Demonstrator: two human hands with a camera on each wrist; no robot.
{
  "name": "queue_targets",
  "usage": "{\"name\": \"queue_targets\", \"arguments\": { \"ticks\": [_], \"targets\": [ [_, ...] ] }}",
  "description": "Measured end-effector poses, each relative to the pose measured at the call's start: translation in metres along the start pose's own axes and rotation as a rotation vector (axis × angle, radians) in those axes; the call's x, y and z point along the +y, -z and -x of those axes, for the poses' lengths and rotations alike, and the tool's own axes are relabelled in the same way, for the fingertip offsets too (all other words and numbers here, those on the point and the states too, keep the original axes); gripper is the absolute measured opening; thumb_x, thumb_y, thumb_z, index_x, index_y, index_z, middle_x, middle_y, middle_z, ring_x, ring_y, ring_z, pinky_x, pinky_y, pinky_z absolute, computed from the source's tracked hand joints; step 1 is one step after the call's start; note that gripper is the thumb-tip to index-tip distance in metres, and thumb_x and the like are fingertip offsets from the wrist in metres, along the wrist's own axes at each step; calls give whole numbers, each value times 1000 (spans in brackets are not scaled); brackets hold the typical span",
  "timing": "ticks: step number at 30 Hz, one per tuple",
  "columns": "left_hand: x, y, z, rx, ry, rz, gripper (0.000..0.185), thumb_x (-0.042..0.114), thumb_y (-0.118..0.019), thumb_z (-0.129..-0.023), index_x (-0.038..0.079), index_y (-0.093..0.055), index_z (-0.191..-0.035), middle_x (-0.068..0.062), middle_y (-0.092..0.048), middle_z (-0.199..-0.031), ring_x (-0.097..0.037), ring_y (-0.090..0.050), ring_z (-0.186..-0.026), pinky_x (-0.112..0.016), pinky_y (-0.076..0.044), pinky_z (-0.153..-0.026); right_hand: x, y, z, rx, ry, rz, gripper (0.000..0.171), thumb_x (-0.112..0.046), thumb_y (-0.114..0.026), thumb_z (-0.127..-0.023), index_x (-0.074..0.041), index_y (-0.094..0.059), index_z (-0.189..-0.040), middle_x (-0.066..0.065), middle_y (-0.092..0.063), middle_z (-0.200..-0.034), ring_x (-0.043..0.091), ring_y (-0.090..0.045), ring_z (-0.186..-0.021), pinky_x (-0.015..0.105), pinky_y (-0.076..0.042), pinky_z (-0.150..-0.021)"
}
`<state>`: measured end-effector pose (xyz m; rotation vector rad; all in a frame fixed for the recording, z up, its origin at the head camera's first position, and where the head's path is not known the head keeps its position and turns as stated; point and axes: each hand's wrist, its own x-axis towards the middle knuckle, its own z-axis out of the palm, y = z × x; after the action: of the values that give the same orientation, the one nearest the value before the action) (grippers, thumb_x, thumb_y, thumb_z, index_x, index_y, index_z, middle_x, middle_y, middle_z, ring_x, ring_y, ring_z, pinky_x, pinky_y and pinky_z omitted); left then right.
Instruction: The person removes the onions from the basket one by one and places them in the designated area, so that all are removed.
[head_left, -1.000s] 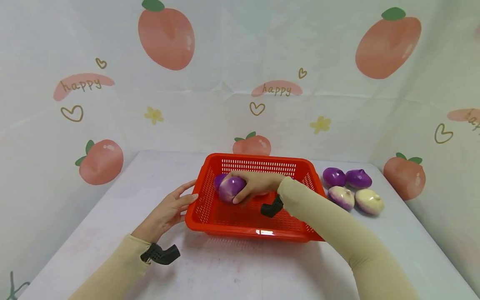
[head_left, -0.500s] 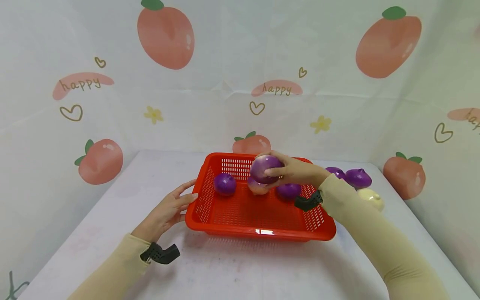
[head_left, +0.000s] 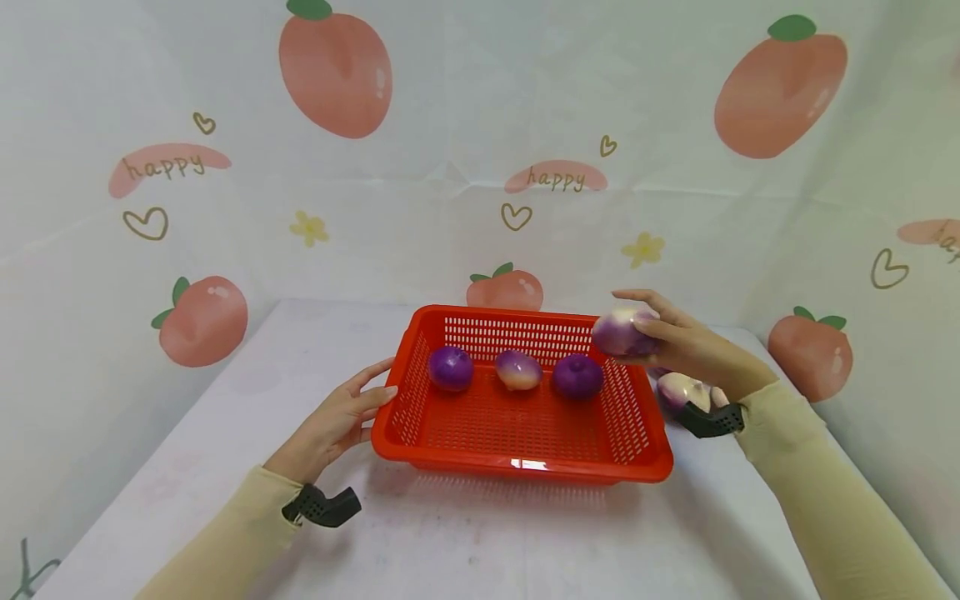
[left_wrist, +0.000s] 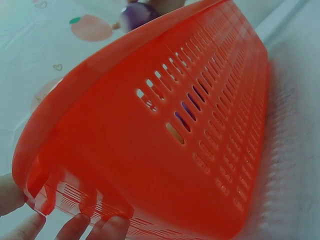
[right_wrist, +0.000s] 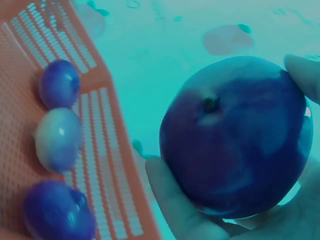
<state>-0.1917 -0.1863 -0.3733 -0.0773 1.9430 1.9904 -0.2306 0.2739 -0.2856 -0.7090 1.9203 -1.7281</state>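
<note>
My left hand [head_left: 347, 417] grips the left rim of a red plastic basket [head_left: 525, 464], with the thumb at the rim and the other fingers spread along its outer side. Above the basket's back right corner, my right hand [head_left: 686, 342] holds a round purple-and-white vegetable [head_left: 624, 331], onion- or turnip-like. In the right wrist view its dark stem spot shows, and thumb and fingers curve around it. Three smaller ones stand in a row in the basket: a purple one [head_left: 451, 369], a purple-and-cream one [head_left: 518, 370] and another purple one [head_left: 577, 377].
Right of the basket, a purple-and-cream vegetable [head_left: 681, 392] lies on the white table [head_left: 480, 542]; others there are mostly hidden by my right hand and forearm. A printed white cloth [head_left: 420, 225] hangs behind the table.
My right hand has lifted the large vegetable from the basket's left part and carried it right, past the back right rim. The left hand and basket have stayed in place.
</note>
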Motion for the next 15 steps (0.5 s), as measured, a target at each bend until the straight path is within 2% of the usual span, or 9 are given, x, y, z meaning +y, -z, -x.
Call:
{"name": "queue_targets", "arguments": {
  "ticks": [3,7,10,13,15],
  "targets": [
    [0,0,0,0,3,0,67,31,-60,-96,28,-26,-153,-17,-38,-150,-19,-59,-112,-42,-56,-88,4,8,20,39,51,-22,45,-13,-32,-106,-30,-29,-147,4,-51,-127,19,-65,-109,32,-54,-93],
    [0,0,0,2,6,7,66,30,-60,-96,28,-26,-153,-17,-39,-149,-19,-60,-111,-42,-56,-88,10,14,46,168,15,1,42,-11,-38,-104,-25,-34,-144,-3,-58,-124,16,-66,-107,26,-54,-91],
    [0,0,0,5,2,6,66,30,-60,-96,28,-26,-153,-17,-39,-149,-19,-60,-112,-43,-56,-88,17,16,64,242,12,66,42,-10,-41,-103,-22,-35,-143,-4,-53,-126,7,-61,-109,21,-52,-91],
    [0,-1,0,7,-1,1,67,31,-60,-96,28,-26,-153,-18,-39,-149,-20,-59,-114,-43,-56,-88,28,19,77,269,83,92,46,-3,-39,-102,-21,-35,-144,-2,-45,-126,4,-53,-109,17,-52,-88],
    [1,-1,0,6,-1,1,67,31,-60,-96,28,-26,-153,-17,-39,-149,-21,-59,-114,-43,-56,-88,37,21,85,271,136,73,50,2,-37,-101,-21,-34,-145,-2,-42,-126,5,-48,-110,16,-51,-87]
  ]
}}
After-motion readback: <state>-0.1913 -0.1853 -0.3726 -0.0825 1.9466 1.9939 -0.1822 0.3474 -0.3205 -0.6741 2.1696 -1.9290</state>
